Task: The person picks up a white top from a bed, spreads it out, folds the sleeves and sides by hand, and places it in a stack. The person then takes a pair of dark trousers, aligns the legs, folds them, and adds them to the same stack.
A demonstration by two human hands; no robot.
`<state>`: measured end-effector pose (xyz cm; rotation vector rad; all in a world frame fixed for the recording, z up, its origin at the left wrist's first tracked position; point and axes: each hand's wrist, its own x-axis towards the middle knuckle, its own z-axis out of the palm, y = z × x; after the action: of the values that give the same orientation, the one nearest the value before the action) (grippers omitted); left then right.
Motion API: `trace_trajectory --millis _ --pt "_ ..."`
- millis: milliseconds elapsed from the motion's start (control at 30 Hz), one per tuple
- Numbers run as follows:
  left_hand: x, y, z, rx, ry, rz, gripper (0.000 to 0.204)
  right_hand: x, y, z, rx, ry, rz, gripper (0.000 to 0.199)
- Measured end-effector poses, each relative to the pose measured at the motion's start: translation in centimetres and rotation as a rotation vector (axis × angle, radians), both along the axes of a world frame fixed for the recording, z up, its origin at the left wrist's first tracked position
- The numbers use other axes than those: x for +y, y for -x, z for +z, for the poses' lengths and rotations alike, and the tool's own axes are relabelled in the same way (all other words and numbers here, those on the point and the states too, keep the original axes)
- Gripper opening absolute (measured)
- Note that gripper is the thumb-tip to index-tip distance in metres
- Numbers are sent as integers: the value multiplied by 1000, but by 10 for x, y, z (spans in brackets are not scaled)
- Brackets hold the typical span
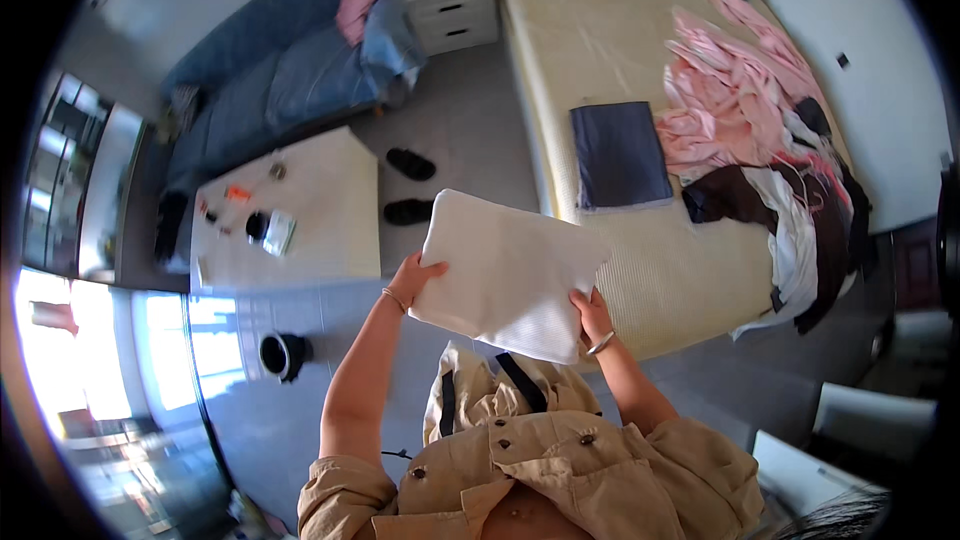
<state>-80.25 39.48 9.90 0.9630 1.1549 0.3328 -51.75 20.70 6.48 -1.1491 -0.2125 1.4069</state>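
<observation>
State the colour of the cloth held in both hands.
The cloth is white or off-white, best seen in the head view.

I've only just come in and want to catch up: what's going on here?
A person is holding a flat white cloth by its sides, left hand and right hand both gripping it, thumbs on top. On the bed lies a flat dark cloth, with crumpled pink fabric to its right.
</observation>
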Motion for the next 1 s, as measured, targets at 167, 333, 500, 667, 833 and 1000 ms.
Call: trace_trajectory --millis 167,333,500,667,833,1000 --pt "120 -69 -5 -49 -34 -276 45 45 -8 -13 -119 57 -285 37" --pt "219 -168 -17 -30 -48 -588 49 88 -15 -19 -66 39 -570 37" --pt "276 -270 -30 104 -16 -811 45 115 -24 -42 -113 116 -751 45" --pt "307 -369 -57 223 -27 -992 46 154 -51 -71 -186 174 -902 45" --pt "336 -442 -109 206 -130 -1028 38 185 -114 -97 -265 302 -846 47" --pt "363 -521 -119 64 -1 -1025 50 208 -162 -118 -413 318 -1031 44"
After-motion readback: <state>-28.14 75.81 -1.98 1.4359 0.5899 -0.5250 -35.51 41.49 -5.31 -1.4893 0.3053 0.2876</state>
